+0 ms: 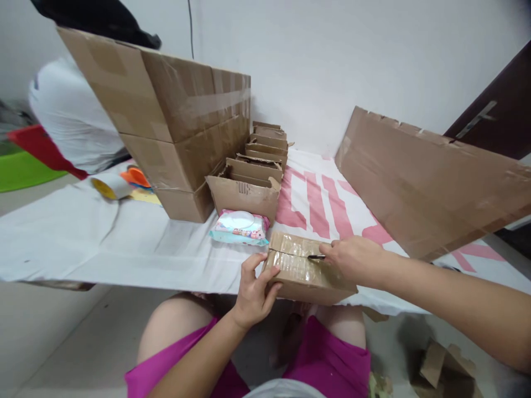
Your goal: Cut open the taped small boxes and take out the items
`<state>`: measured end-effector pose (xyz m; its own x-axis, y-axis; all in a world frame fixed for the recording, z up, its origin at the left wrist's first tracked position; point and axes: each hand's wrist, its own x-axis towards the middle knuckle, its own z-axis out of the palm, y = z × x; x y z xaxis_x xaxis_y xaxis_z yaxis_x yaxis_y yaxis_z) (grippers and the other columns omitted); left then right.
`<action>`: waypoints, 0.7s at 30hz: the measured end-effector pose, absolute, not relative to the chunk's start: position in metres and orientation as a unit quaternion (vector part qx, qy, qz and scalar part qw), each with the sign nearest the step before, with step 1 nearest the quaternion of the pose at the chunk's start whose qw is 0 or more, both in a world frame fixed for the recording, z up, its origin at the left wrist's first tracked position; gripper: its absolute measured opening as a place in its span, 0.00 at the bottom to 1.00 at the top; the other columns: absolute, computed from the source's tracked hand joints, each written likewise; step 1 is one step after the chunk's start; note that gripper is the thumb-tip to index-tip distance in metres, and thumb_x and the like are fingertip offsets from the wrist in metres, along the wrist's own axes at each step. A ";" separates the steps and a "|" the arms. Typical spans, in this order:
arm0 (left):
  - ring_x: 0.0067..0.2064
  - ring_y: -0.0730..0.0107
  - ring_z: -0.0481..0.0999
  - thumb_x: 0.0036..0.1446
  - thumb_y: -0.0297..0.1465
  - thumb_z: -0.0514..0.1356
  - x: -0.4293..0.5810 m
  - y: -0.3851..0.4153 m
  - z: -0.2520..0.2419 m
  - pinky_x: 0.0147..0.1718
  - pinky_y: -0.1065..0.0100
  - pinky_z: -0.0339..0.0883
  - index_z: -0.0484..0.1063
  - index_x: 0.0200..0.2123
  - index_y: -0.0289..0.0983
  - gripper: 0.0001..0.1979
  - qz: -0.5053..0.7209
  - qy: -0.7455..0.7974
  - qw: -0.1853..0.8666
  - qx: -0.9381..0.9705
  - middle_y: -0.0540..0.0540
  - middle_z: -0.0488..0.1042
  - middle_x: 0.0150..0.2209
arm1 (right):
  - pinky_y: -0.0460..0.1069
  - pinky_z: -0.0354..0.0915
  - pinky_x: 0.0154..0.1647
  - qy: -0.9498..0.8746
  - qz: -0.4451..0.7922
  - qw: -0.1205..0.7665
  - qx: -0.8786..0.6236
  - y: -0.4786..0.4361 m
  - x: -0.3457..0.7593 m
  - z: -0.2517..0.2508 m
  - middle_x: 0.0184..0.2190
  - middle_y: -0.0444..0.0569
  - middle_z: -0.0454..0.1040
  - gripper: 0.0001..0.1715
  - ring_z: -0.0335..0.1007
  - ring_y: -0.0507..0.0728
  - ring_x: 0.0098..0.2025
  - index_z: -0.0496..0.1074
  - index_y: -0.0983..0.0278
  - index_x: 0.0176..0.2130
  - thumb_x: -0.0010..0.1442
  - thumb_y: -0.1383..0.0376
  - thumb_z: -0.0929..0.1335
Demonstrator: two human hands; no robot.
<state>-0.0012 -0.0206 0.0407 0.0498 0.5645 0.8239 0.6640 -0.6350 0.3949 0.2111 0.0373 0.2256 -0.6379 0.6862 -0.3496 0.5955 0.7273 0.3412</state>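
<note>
At the near edge of the table (166, 268), a box (288, 272) is positioned with its taped top upward. Its left end is gripped by the left hand (258, 290); the fingers are spread around the corner, and the forearm (207, 345) is extended up from below. The right hand (352, 257) is placed over the right part of the top, with the arm (448, 296) brought in from the right. A thin dark tool (316, 256) is pinched in the right fingers and pointed left along the seam (288, 252); whether the seam is pierced cannot be told. Just beyond the box, to the left, wipes (240, 225) are laid before an open carton (243, 196), behind which other cartons (269, 137) are lined up. Farther left, a person (77, 116) in white is partly screened by a stack (178, 99) of closed boxes, beside which a tape roll (118, 185) is placed. The right side is bounded by a large cardboard panel (423, 182).
</note>
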 end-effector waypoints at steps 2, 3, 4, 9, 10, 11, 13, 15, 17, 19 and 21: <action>0.57 0.52 0.62 0.55 0.24 0.59 -0.002 -0.021 0.041 0.52 0.47 0.65 0.63 0.52 0.41 0.22 -0.540 -0.427 0.048 -0.724 0.38 0.57 0.55 | 0.48 0.57 0.25 0.892 0.091 0.241 0.370 0.036 0.215 0.229 0.31 0.53 0.77 0.10 0.76 0.60 0.32 0.68 0.64 0.43 0.66 0.65 0.60; 0.57 0.52 0.62 0.55 0.24 0.59 -0.002 -0.021 0.041 0.52 0.48 0.65 0.63 0.52 0.41 0.22 -0.539 -0.427 0.049 -0.724 0.38 0.57 0.55 | 0.48 0.56 0.25 0.889 0.087 0.247 0.375 0.035 0.217 0.230 0.31 0.53 0.77 0.11 0.76 0.60 0.32 0.68 0.64 0.43 0.67 0.65 0.59; 0.57 0.52 0.62 0.55 0.24 0.59 -0.002 -0.022 0.041 0.52 0.48 0.65 0.63 0.52 0.41 0.22 -0.539 -0.427 0.050 -0.724 0.38 0.57 0.55 | 0.48 0.56 0.25 0.886 0.085 0.252 0.380 0.033 0.220 0.232 0.32 0.53 0.77 0.11 0.76 0.60 0.32 0.68 0.65 0.43 0.67 0.65 0.58; 0.56 0.51 0.62 0.55 0.23 0.59 -0.002 -0.021 0.042 0.51 0.47 0.65 0.63 0.52 0.39 0.20 -0.538 -0.425 0.058 -0.725 0.36 0.57 0.55 | 0.49 0.55 0.26 0.878 0.076 0.256 0.397 0.028 0.238 0.235 0.33 0.54 0.78 0.12 0.76 0.61 0.34 0.68 0.65 0.44 0.68 0.65 0.58; 0.56 0.51 0.62 0.55 0.23 0.59 -0.002 -0.021 0.042 0.51 0.47 0.65 0.63 0.52 0.39 0.20 -0.537 -0.425 0.058 -0.726 0.36 0.57 0.55 | 0.49 0.56 0.26 0.874 0.075 0.257 0.406 0.028 0.244 0.236 0.33 0.54 0.77 0.11 0.76 0.61 0.34 0.67 0.65 0.44 0.67 0.66 0.58; 0.57 0.51 0.61 0.55 0.23 0.59 -0.002 -0.020 0.042 0.51 0.47 0.65 0.63 0.51 0.39 0.20 -0.536 -0.425 0.058 -0.727 0.36 0.57 0.55 | 0.49 0.56 0.27 0.867 0.072 0.260 0.418 0.027 0.252 0.237 0.32 0.54 0.77 0.11 0.76 0.61 0.34 0.67 0.64 0.44 0.67 0.66 0.58; 0.57 0.50 0.61 0.55 0.23 0.59 -0.002 -0.019 0.042 0.52 0.47 0.64 0.63 0.51 0.39 0.20 -0.536 -0.424 0.059 -0.728 0.36 0.57 0.55 | 0.49 0.57 0.28 0.855 0.063 0.263 0.443 0.026 0.268 0.238 0.32 0.54 0.77 0.10 0.76 0.61 0.33 0.68 0.63 0.43 0.66 0.67 0.59; 0.57 0.51 0.61 0.55 0.23 0.59 -0.001 -0.019 0.040 0.52 0.47 0.64 0.63 0.51 0.38 0.20 -0.538 -0.423 0.056 -0.727 0.36 0.57 0.55 | 0.49 0.57 0.29 0.847 0.040 0.253 0.466 0.025 0.286 0.238 0.32 0.53 0.77 0.10 0.76 0.61 0.33 0.68 0.62 0.41 0.66 0.65 0.58; 0.57 0.51 0.62 0.56 0.23 0.58 0.000 -0.020 0.039 0.52 0.48 0.64 0.63 0.52 0.38 0.20 -0.543 -0.423 0.051 -0.724 0.36 0.57 0.55 | 0.49 0.57 0.29 0.845 0.012 0.235 0.480 0.023 0.305 0.236 0.32 0.52 0.77 0.12 0.75 0.61 0.34 0.67 0.60 0.40 0.67 0.61 0.58; 0.57 0.52 0.62 0.56 0.23 0.58 0.001 -0.021 0.039 0.52 0.49 0.65 0.63 0.52 0.38 0.19 -0.546 -0.428 0.046 -0.718 0.36 0.57 0.55 | 0.49 0.57 0.29 0.841 -0.007 0.225 0.492 0.023 0.324 0.229 0.32 0.51 0.77 0.13 0.75 0.61 0.34 0.67 0.60 0.40 0.67 0.59 0.57; 0.56 0.52 0.62 0.57 0.24 0.58 0.000 -0.023 0.042 0.51 0.49 0.65 0.63 0.52 0.38 0.19 -0.541 -0.436 0.043 -0.718 0.36 0.57 0.54 | 0.49 0.57 0.30 0.832 -0.025 0.217 0.511 0.025 0.342 0.216 0.32 0.51 0.77 0.13 0.75 0.61 0.34 0.68 0.60 0.40 0.66 0.59 0.57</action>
<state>0.0000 -0.0228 0.0423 0.0348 0.5800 0.8139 0.6725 -0.6160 0.4102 0.3421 0.0245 0.2161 -0.3845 0.8385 -0.3860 0.8598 0.4775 0.1808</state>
